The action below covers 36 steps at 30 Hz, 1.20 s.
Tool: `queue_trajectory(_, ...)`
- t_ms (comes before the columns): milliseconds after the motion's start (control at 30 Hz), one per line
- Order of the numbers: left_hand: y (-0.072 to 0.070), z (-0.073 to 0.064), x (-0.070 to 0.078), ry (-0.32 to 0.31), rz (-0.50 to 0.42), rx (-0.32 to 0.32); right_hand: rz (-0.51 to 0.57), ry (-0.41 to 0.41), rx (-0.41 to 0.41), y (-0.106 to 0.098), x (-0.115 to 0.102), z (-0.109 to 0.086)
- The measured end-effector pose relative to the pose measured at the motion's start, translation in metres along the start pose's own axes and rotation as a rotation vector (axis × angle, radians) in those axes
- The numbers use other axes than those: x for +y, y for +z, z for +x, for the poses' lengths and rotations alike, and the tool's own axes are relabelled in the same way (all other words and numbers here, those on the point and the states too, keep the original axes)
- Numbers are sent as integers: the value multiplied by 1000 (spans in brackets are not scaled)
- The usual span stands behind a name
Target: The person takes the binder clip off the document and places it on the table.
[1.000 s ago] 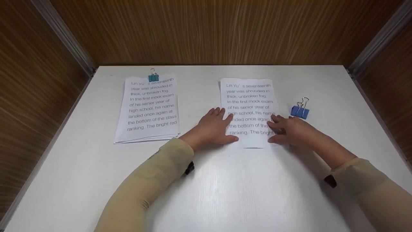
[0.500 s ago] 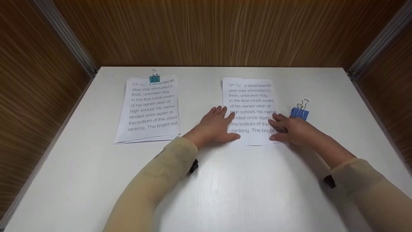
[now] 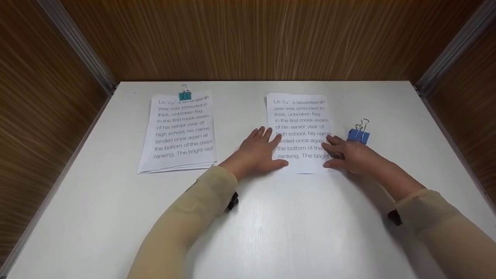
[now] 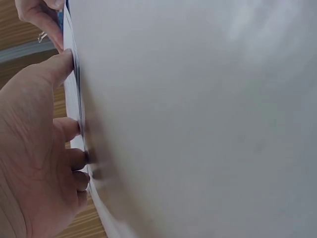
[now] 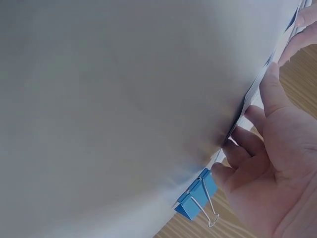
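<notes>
A stack of printed paper sheets (image 3: 300, 124) lies flat on the white table between my hands. My left hand (image 3: 257, 153) rests along its left side, fingers spread and the thumb over the lower left corner. On the opposite side, the fingertips of my right hand (image 3: 354, 155) touch the right edge, thumb near the lower right corner. The left wrist view shows the left fingertips against the layered paper edges (image 4: 75, 94). Just beyond the right hand sits a blue binder clip (image 3: 359, 135) with its wire handles up; the right wrist view has the same clip (image 5: 197, 196) beside the little finger.
To the left lies a second printed stack (image 3: 182, 131), its lower sheets slightly fanned. A teal binder clip (image 3: 185, 95) grips its top edge. Brown wood-grain panels (image 3: 248, 38) wall the table (image 3: 271, 224) at the back and both sides.
The near edge of the middle stack has shifted slightly away from me, and both hands have moved a little the same way. They stay at its sides.
</notes>
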<state>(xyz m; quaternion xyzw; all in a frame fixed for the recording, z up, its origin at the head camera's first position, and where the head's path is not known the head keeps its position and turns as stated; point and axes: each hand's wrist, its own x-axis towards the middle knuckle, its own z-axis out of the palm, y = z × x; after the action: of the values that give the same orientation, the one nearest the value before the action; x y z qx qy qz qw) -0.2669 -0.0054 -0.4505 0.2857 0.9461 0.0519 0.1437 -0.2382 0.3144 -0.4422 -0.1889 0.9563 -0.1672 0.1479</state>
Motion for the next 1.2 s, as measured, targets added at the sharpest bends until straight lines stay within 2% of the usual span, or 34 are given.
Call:
queue_trajectory(300,-3,-4,0,-52,-42,-9,-10,-6,26,0,-4,-1)
queue_trajectory(400,-8,-12,-3,-59,-43,4,23,5,31,2,-3,-1)
queue_trajectory(500,-13,-26,-13,-55,-43,36,40,26,43,2,-3,-2)
queue_trajectory(667,-20,-54,-41,-57,-21,105,6,38,131,-4,-8,-5)
queue_trajectory(800,-25,-82,-68,-78,-22,149,-42,-31,209,-6,-29,-2)
queue_trajectory(967,-25,-117,-107,-122,-47,192,-75,-143,243,4,-74,20)
queue_trajectory(1200,-19,-155,-156,-197,-75,194,-84,-308,231,24,-149,58)
